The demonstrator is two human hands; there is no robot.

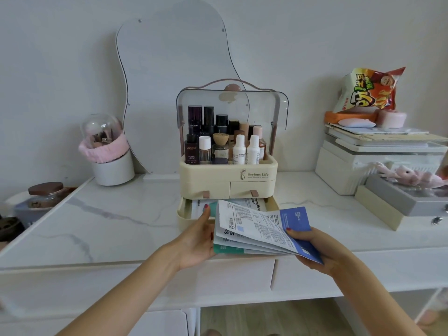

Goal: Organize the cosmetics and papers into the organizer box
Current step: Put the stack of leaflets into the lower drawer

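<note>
- A jar (46, 194) with a brown lid sat at the far left edge, well clear of the work area.
- A white pot (113, 169) wrapped in a pink band and topped by a clear dome stood at the back left of the desk (109, 229), beside a wavy mirror (174, 69) that leaned on the wall.
- The organizer box (228, 178) stood at the centre back. Its clear lid was raised, which left the bottles (225, 141) upright and reachable in the top tray.
- The two small upper drawers were shut. The bottom drawer (184, 212) was pulled out toward the person, and printed sheets already lay flat inside it.
- The left hand (196, 241) supported the left edge of a stack of papers (249, 229), palm under the stack and one fingertip resting on a teal packet at the drawer's front. This grip appeared meant to steady and square the stack.
- The papers were held just in front of the open drawer, above the desk's front edge, fanned slightly.
- The right hand (315, 248) pinched the right corner of the stack, thumb on top and fingers closed beneath, with blue packets uppermost there.
- Judged step: sliding the stack into the bottom drawer.
- White storage boxes (351, 166) with a snack bag (371, 90) on top stood at the right.
</note>
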